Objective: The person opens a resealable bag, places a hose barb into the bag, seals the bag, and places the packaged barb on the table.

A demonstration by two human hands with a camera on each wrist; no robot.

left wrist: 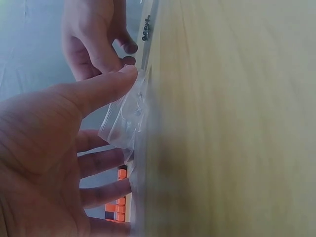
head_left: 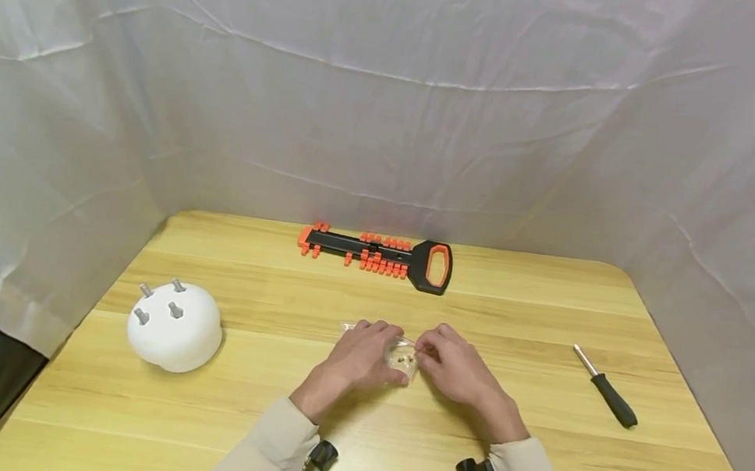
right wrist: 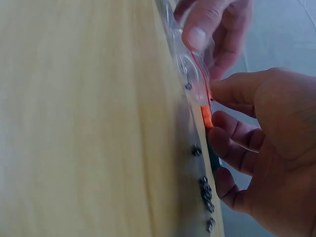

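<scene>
A small clear plastic bag with a red line along its edge lies on the table between the two hands, with a few tiny metal pieces in it. My left hand holds the bag from the left, its thumb on the near side and its fingers spread on the far side. At the bag's right edge, my right hand pinches the red-lined rim between thumb and index finger. Several small dark screw-like pieces lie on the table beside the right hand; that hand hides them in the head view.
A screwdriver with a black handle lies at the right. To the left stands a white rounded object with several grey pegs on top. A black and orange handled rack lies along the back, before the grey cloth wall.
</scene>
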